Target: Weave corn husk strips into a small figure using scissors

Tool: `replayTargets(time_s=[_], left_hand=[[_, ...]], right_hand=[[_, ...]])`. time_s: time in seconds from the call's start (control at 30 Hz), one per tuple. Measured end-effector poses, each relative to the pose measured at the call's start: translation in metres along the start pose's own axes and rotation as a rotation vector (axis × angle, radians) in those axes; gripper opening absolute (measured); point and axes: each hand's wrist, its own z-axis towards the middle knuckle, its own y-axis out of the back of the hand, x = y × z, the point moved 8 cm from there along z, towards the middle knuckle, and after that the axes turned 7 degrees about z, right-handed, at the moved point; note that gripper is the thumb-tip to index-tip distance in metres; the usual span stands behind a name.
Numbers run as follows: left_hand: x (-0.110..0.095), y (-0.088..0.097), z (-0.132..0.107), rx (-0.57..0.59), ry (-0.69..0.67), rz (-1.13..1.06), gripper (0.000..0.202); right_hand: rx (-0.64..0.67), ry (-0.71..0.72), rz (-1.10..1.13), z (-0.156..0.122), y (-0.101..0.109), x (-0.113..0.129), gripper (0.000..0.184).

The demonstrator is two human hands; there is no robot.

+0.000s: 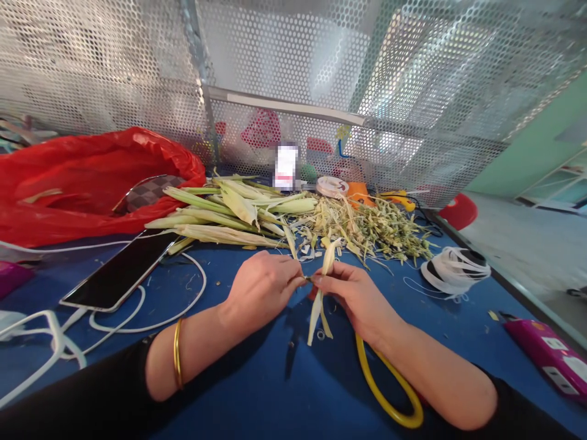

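My right hand (355, 293) pinches a pale folded corn husk (327, 263), whose loose ends hang below the fingers. Close beside it, my left hand (268, 281) is closed with thumb and fingertips together. A tiny dark bit shows between the two hands' fingertips, too small to name. Under my right wrist a yellow loop handle (389, 391) lies on the table; the rest of that tool is mostly hidden. Behind my hands lies a pile of long green and cream corn husks (229, 211). Beside it is a heap of small, knotted-looking husk pieces (371, 226).
A red plastic bag (92, 159) and a black-screened phone (123, 269) with white cables are at left. A white ribbon spool (454, 269) and a purple box (548, 354) stand at right. Behind rises a perforated metal panel (284, 55); a lit screen (286, 166) leans there.
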Motion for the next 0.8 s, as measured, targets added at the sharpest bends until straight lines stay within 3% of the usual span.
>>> replayTargets(time_s=[0.13, 0.27, 0.5, 0.7, 0.8], left_hand=[[0.0, 0.004, 0.001, -0.01, 0.005, -0.005, 0.018], [-0.004, 0.013, 0.004, -0.09, -0.034, -0.038, 0.012], [-0.006, -0.005, 0.003, 0.057, -0.063, -0.202, 0.018], [-0.006, -0.001, 0.002, -0.019, -0.109, -0.253, 0.022], [0.002, -0.005, 0.003, -0.037, -0.04, -0.385, 0.02]], right_hand=[[0.047, -0.055, 0.016, -0.001, -0.003, -0.002, 0.02], [0.081, 0.035, -0.051, -0.002, -0.007, 0.007, 0.021], [0.129, 0.067, -0.116, -0.002, -0.011, 0.007, 0.021], [0.186, 0.069, -0.092, -0.004, -0.017, 0.008, 0.022], [0.151, 0.054, -0.06, -0.004, -0.014, 0.009, 0.022]])
